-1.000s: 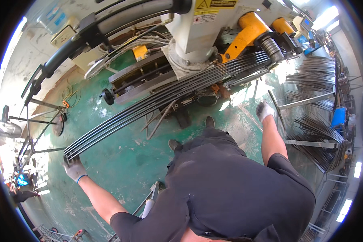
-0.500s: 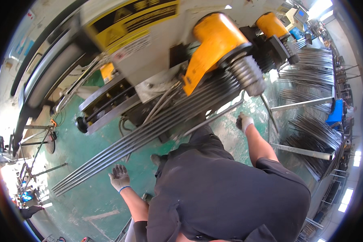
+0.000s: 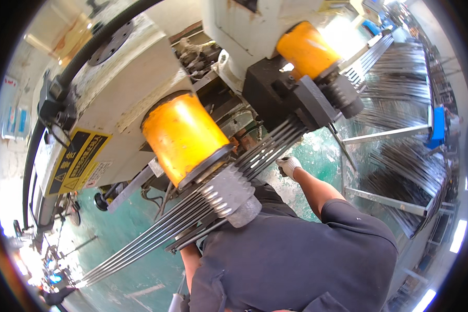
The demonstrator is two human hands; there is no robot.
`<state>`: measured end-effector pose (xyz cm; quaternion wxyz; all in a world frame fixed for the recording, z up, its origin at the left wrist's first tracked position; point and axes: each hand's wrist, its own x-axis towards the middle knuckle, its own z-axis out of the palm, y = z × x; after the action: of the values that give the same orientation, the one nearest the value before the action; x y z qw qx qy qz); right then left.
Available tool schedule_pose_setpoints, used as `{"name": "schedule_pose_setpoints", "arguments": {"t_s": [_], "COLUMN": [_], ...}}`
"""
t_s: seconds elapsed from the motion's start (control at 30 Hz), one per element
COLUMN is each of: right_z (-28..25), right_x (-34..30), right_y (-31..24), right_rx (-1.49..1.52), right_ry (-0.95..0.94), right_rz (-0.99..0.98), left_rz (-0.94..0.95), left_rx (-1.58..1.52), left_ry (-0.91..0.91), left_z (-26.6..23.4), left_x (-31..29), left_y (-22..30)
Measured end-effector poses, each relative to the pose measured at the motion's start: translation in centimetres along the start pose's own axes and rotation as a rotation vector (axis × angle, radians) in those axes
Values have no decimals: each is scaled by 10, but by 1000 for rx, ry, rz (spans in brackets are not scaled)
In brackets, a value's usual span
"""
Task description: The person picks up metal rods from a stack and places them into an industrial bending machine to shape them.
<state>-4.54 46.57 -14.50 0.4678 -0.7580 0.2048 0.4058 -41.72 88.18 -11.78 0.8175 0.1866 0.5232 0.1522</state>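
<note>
Several long metal rods [image 3: 140,249] run side by side from the lower left up through two grooved rollers. The nearer grey roller [image 3: 229,195] sits below an orange cylinder [image 3: 184,138]; the farther roller [image 3: 346,93] sits under another orange cylinder [image 3: 307,47]. My left hand [image 3: 186,235], in a pale glove, lies behind the rods left of the nearer roller. Its fingers are mostly hidden, so its grip does not show. My right hand [image 3: 288,167], also gloved, is beside the rods between the rollers, fingers curled in, with nothing visible in them.
A pale machine body [image 3: 114,99] with a yellow-black warning label [image 3: 78,161] fills the upper left. At right, a metal rack [image 3: 387,199] bears bundles of rods [image 3: 400,88]. A black block [image 3: 281,93] stands by the farther roller. The floor [image 3: 140,208] is green.
The view has shifted along the machine, bringing the nearer roller in front of my body. My left hand, open before, has moved in behind the rods. My right hand has come closer to them.
</note>
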Motion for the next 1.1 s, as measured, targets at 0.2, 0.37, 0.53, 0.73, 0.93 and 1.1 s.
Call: {"name": "schedule_pose_setpoints", "arguments": {"t_s": [0.2, 0.37, 0.53, 0.73, 0.93, 1.1], "right_z": [-19, -7, 16, 9, 14, 38], "right_x": [-79, -125, -172, -170, -225, -200], "right_y": [60, 142, 164, 64, -107, -170], "right_rx": [-190, 10, 293, 462, 656, 719], "right_ry": [199, 232, 261, 223, 58, 74], "right_rz": [89, 210, 158, -281, -638, -824], "left_rz": [58, -28, -251, -129, 82, 258], "left_rx": [136, 253, 255, 237, 1, -165], "left_ry": [-72, -265, -382, -379, -273, -97], "left_z": [14, 16, -30, -48, 9, 52], "left_x": [41, 45, 30, 8, -61, -120], "left_y": [10, -3, -12, 2, 28, 52]}}
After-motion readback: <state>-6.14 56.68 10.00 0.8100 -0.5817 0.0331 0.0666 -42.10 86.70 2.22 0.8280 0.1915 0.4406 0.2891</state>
